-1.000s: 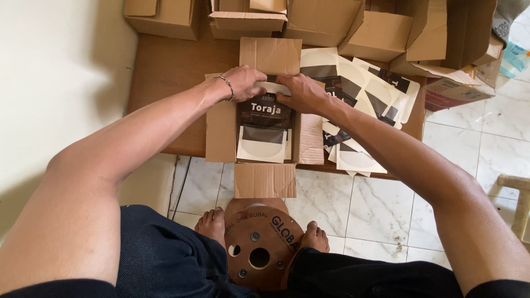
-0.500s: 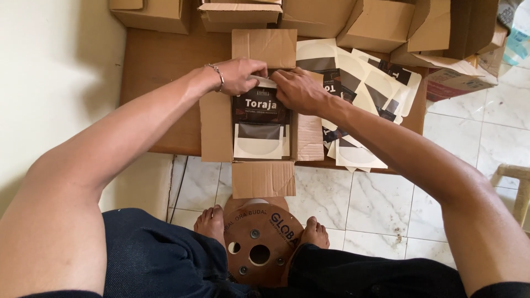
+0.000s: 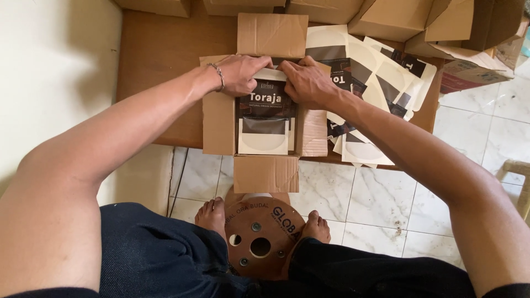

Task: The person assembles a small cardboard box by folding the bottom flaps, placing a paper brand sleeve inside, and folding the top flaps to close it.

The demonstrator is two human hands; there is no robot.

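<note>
Item: open cardboard box [image 3: 218,129] w/ stack of flat pouches [image 3: 265,118] inside, on low brown table [image 3: 160,55]. Vs. half a sec ago: both hands sit in nearly the same spot at the box's far end; fingers tucked a bit deeper over the stack's top edge, view shifted slightly. Left hand [image 3: 240,73], thin bracelet at wrist, fingers curled down onto far-left corner of top pouch, pressing/gripping its edge. Right hand [image 3: 306,83] mirrors it on far-right corner, fingertips pinching the pouch edge; thumbs of the two hands nearly meet. Top pouch: dark upper panel w/ white lettering, cream lower part w/ dark window band. Box flaps: far flap [image 3: 272,34] upright beyond the hands, near flap [image 3: 266,174] hanging over table edge toward the body, side flaps out flat. Right of right hand: loose fan of same-type pouches [image 3: 375,77], cream and dark, overlapping, some over table edge. Beyond the hands: several more cardboard boxes [image 3: 397,19], part open. Below the forearms: round brown wooden reel [image 3: 262,234] w/ centre hole, between bare feet on white marble-look tiles [image 3: 375,204]. Nothing blocks the stack save the hands themselves.
</note>
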